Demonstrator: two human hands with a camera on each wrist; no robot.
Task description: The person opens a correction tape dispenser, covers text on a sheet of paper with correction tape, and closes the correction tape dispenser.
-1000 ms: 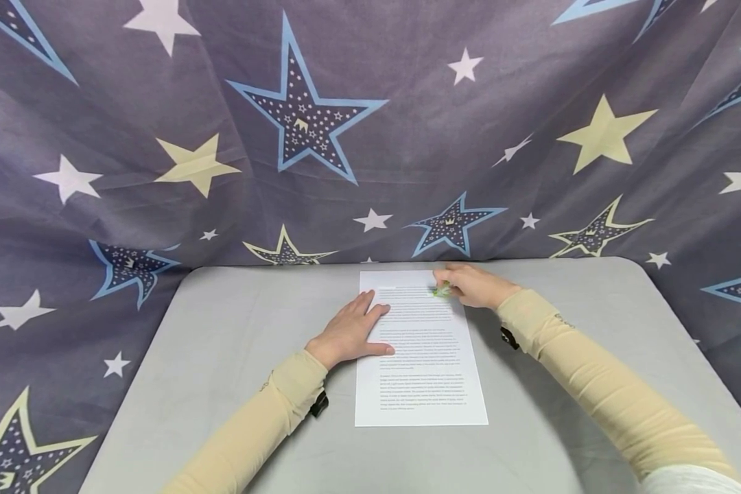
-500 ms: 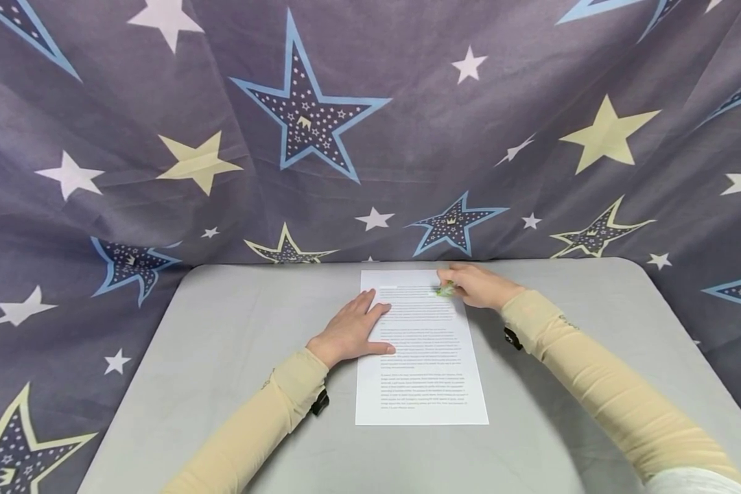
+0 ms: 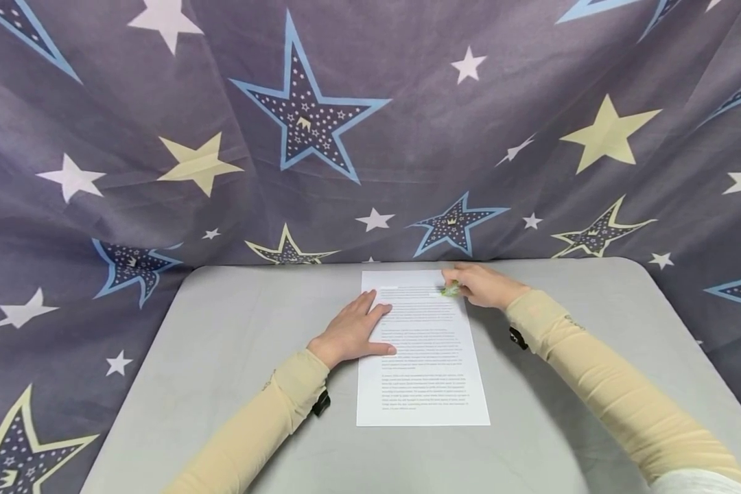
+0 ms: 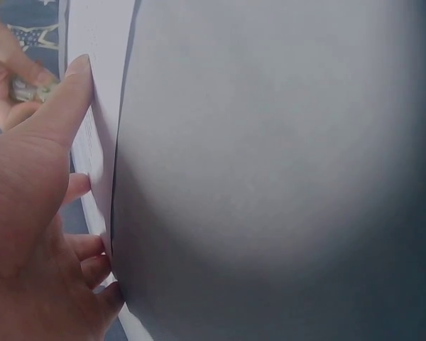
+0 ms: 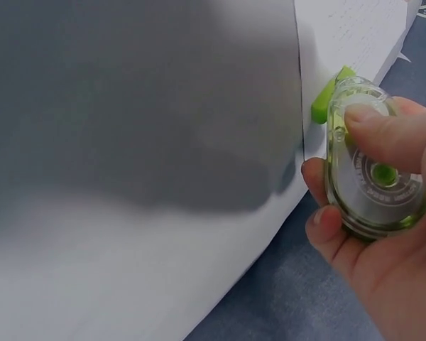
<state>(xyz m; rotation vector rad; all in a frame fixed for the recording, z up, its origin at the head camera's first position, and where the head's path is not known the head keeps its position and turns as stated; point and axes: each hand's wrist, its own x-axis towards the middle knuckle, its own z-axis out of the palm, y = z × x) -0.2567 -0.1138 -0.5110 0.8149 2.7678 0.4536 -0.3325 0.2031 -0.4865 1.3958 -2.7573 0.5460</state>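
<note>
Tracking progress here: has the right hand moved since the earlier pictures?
Yes: in the head view, the right hand has shifted slightly rightward against the paper.

I can make out no word or number from my end. In my head view, the sheet (image 3: 422,350), about 5 o'clock from centre, bears printed paragraphs whose lines are too small to read. In the same view, the small dark marks on the left sleeve (image 3: 256,424), towards 7 o'clock, and the right sleeve (image 3: 620,391), towards 4, are illegible. At 3 o'clock in the right wrist view, the correction-tape dispenser (image 5: 363,188) carries a ring of lettering, too blurred for me.
</note>
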